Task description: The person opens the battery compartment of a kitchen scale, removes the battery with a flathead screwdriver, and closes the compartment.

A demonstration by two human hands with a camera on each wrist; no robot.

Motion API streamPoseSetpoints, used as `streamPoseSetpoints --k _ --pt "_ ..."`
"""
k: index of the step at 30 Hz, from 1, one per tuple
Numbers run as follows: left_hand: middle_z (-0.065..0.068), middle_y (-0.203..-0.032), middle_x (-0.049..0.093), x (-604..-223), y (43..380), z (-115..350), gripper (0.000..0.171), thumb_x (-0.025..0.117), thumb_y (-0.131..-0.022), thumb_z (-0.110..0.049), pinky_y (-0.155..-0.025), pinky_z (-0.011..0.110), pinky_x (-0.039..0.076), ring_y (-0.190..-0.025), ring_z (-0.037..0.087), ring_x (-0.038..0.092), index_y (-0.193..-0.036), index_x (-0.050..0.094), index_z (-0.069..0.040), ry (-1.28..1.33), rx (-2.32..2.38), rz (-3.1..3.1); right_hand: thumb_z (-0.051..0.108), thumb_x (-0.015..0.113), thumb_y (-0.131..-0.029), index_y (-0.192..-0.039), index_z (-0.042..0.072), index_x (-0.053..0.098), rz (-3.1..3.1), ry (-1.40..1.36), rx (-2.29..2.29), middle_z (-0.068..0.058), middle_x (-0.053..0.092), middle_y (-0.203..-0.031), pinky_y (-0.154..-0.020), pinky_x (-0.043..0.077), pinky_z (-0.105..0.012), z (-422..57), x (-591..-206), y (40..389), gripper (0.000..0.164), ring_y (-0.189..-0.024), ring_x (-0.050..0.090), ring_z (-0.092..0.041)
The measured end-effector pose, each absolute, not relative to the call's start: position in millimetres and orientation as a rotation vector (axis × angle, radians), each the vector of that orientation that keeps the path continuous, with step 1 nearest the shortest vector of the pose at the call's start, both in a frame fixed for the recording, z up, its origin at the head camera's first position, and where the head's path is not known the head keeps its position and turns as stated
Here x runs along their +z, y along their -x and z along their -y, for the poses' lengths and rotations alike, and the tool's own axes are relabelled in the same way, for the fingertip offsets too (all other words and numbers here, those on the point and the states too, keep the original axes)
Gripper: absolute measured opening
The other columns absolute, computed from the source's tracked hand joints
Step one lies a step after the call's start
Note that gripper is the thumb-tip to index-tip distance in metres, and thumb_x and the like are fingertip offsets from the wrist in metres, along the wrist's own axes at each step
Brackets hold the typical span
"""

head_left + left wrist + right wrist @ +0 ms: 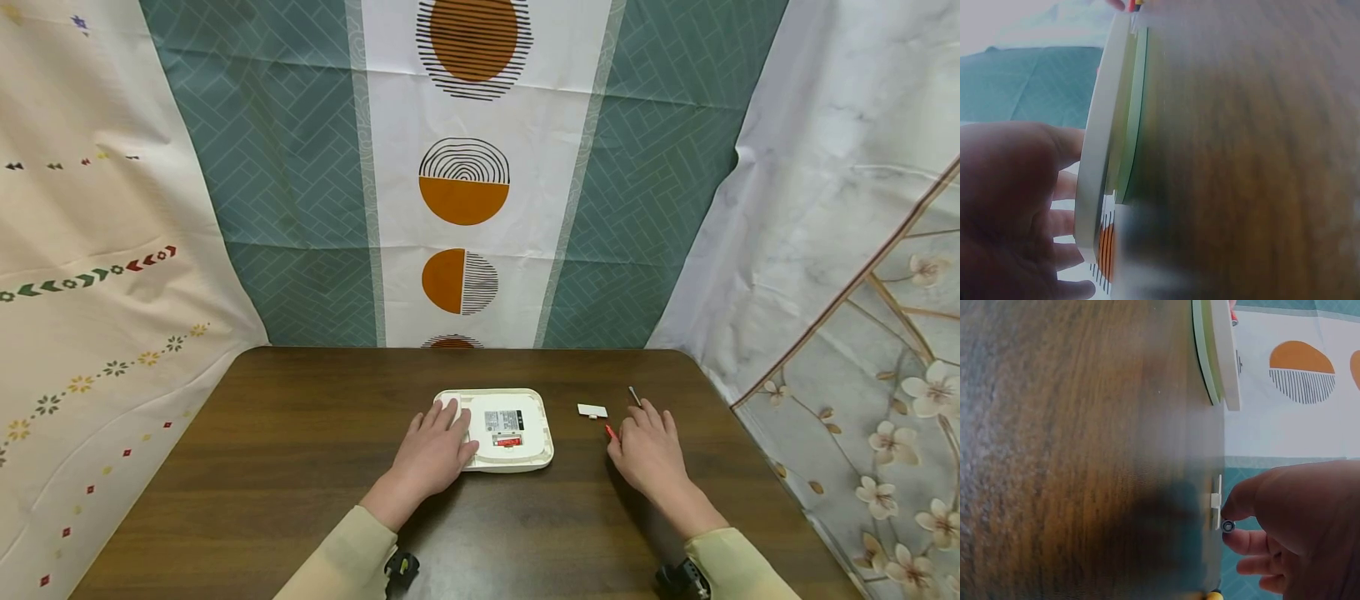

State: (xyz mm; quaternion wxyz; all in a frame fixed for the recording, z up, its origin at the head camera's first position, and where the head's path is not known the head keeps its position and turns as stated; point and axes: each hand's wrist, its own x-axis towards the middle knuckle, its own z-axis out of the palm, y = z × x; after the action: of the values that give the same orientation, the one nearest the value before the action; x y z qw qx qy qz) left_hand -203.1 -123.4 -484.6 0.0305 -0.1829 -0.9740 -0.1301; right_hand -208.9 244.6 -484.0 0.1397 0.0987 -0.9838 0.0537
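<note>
- At the far half of a brown wooden table [247,500], roughly centred from side to side: a flat white case [536,433] with rounded corners, label side up.
- On the left end of that case, left hand [431,450]: fingers laid out fairly straight over the top, thumb off toward the near edge; not wrapped round anything, just touching the case.
- In a narrow slot in the case, right below a printed label [503,420]: a red battery [507,440], lying lengthwise.
- To the right of the case and well apart from it, right hand [651,446]: thumb and forefinger pinched closed on a loose battery [1228,525], round end showing between them in the right wrist view, red side showing in the head view.
- Between case and right hand, nearer the hand: a small white cover [592,411] with a tab on its near edge, flat on the table.
- Just beyond the right fingers: a thin metal rod [634,394], partly hidden by the hand; cannot tell about any contact with it.
- Behind the table: a hanging cloth [300,167] in green and white with orange circles.
- At the arms: pale sleeves [341,554].
</note>
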Motion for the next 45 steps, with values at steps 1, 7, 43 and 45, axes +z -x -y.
streamPoseSetpoints --k 1,7,43,45 --pt "0.023 -0.171 0.043 -484.6 203.1 123.4 0.058 0.062 -0.114 -0.039 -0.124 0.068 0.034 -0.16 0.047 0.036 -0.161 0.057 -0.005 0.564 -0.401 3.001 0.014 0.07 -0.097 -0.082 0.003 0.065 2.851 -0.286 0.148 -0.029 0.065 -0.14 -0.122 0.029 -0.075 -244.7 -484.5 208.9 0.02 -0.149 0.045 -0.053" --pt "0.022 -0.171 0.043 -484.5 202.7 123.3 0.058 0.061 -0.114 -0.039 -0.124 0.067 0.034 -0.16 0.047 0.035 -0.161 0.056 -0.005 0.566 -0.401 3.0 0.015 0.068 -0.099 -0.093 -0.003 0.07 2.894 -0.282 0.126 -0.03 0.064 -0.143 -0.123 0.029 -0.074 -244.8 -485.9 209.4 0.019 -0.152 0.041 -0.054" --pt "0.022 -0.171 0.043 -484.2 202.9 124.0 0.06 0.061 -0.114 -0.041 -0.125 0.067 0.033 -0.16 0.047 0.035 -0.161 0.056 -0.004 0.567 -0.385 3.007 0.018 0.073 -0.099 -0.095 -0.008 0.072 2.873 -0.278 0.089 -0.03 0.066 -0.133 -0.119 0.036 -0.073 -250.7 -490.7 210.0 0.026 -0.147 0.045 -0.055" --pt "0.022 -0.171 0.043 -484.5 203.1 124.0 0.06 0.061 -0.114 -0.041 -0.125 0.067 0.033 -0.16 0.047 0.035 -0.161 0.056 -0.005 0.566 -0.382 3.008 0.019 0.074 -0.099 -0.096 -0.008 0.072 2.872 -0.278 0.088 -0.03 0.067 -0.133 -0.119 0.036 -0.073 -250.4 -491.1 209.8 0.027 -0.147 0.046 -0.055"
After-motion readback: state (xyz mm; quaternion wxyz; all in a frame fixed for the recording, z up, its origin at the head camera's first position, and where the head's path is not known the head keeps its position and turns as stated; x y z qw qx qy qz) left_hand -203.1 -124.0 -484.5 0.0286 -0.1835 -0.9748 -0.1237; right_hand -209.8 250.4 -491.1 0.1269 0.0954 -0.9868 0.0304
